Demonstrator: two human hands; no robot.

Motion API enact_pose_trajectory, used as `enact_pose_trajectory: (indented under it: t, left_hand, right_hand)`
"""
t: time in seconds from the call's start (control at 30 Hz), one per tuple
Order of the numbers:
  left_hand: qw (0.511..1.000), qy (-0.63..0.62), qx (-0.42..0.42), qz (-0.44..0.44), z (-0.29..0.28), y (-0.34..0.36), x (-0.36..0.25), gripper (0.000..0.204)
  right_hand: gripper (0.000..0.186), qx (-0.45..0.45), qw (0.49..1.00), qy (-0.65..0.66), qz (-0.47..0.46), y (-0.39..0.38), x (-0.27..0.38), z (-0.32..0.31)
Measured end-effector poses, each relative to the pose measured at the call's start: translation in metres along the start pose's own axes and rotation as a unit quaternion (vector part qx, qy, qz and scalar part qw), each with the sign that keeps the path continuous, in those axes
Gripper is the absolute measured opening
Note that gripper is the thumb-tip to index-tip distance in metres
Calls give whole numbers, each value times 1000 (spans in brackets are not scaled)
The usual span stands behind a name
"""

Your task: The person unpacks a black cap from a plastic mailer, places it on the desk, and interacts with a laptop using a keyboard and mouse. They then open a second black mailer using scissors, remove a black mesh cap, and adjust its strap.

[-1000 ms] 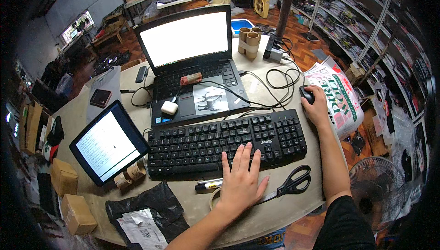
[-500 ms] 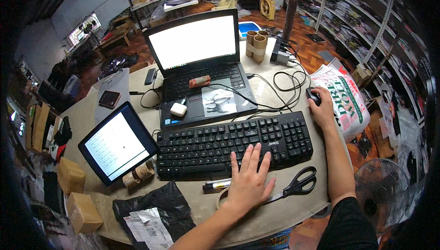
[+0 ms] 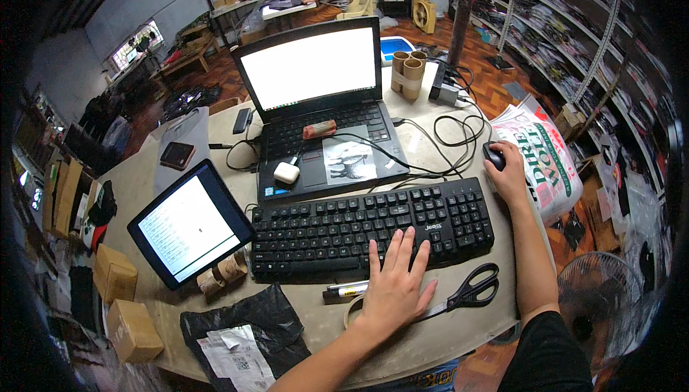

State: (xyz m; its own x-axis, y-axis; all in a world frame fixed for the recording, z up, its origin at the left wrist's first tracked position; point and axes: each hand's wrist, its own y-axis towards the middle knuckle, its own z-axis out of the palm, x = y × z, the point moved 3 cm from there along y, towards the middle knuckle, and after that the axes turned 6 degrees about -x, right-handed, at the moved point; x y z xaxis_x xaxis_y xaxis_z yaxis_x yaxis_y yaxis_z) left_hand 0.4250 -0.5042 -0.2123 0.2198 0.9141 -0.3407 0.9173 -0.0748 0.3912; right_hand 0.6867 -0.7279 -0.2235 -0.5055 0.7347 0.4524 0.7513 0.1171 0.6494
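The left hand (image 3: pixel 397 290) rests, fingers apart, on the near edge of the keyboard (image 3: pixel 337 228). Beside that, the right hand (image 3: pixel 511 176) hugs the mouse (image 3: pixel 492 155). Both hands stayed put, so nothing new is picked up.

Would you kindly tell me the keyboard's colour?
The keyboard is black; the head view shows it best.

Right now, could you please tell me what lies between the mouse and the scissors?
In the head view, the right end of the black keyboard lies between the mouse, which the right hand covers in part, and the scissors.
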Motion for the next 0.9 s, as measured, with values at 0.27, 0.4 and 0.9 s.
enact_pose_trajectory:
  t: [0.27, 0.4, 0.9]
  left_hand:
    - [1000, 1, 3, -2, -3, 0, 0, 65]
    - [1000, -7, -6, -2, -6, 0, 0, 63]
    - [689, -715, -88, 76, -204, -7, -31, 29]
  right_hand:
    - [34, 1, 1000, 2, 9, -1, 2, 0]
    - [33, 2, 1000, 9, 5, 0, 2, 1]
    - [32, -7, 1000, 6, 20, -1, -11, 5]
